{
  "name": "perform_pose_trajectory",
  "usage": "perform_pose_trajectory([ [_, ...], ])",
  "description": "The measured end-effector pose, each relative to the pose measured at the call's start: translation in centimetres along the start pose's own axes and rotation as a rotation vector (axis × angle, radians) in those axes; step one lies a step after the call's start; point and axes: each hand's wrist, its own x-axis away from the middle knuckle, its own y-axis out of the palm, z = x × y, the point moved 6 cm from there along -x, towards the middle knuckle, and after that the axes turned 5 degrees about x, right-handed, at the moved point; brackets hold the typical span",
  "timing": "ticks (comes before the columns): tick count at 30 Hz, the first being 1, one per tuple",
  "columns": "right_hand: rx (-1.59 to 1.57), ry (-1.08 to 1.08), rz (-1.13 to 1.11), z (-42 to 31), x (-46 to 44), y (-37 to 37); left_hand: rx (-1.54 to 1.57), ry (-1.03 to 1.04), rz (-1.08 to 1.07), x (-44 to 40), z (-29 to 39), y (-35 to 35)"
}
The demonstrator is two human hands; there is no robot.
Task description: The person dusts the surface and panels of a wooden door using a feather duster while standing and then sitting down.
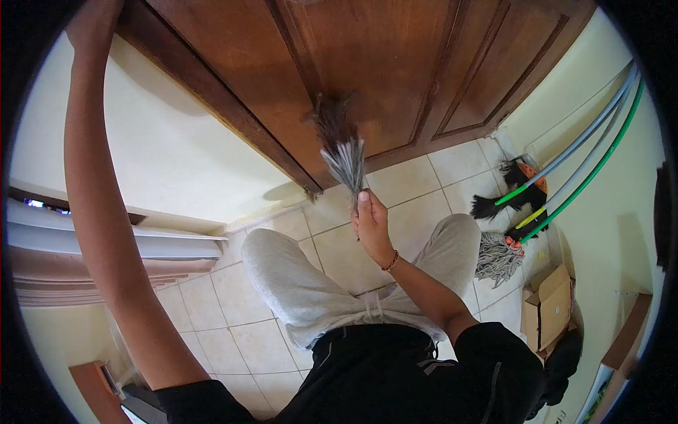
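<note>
My right hand [372, 220] is closed round the lower end of a feather duster [344, 157]. Its grey base points toward me, and its dark brown tips lie against or just in front of a brown panelled wooden door [381, 71]. My left arm stretches up along the left side of the view. At the top left corner my left hand [95, 21] shows only in part, near the door's frame; its fingers are cut off by the edge of the view, so what it touches or holds is hidden.
Brooms with black bristles [519, 201] and a grey string mop [498, 258] lean at the right wall, with blue and green handles. An open cardboard box [547, 309] stands below them. A curtain [113, 251] hangs at the left. The floor is tiled [240, 346].
</note>
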Motion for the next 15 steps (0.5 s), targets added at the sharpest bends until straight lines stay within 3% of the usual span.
perform_pose_trajectory([
  [3, 0.076, 0.096, -0.022, -1.2, -0.4, 0.3, -0.014, 0.013, -0.026, -0.1, 1.4, -0.4],
  [6, 0.04, -0.032, -0.038, -2.1, -0.1, 0.4, 0.03, 0.005, -0.114, -0.9, 3.5, -1.3],
  [9, 0.064, 0.1, -0.066, -2.9, -0.5, 0.9, 0.009, 0.052, -0.066, -1.0, 3.4, -1.1],
  [12, 0.066, -0.007, -0.047, -4.8, 0.1, 1.3, 0.027, 0.069, -0.089, -1.0, 2.8, -0.9],
  [15, 0.081, 0.114, -0.097, -4.4, -0.3, 1.2, 0.028, 0.035, -0.068, -0.6, 0.3, 0.0],
])
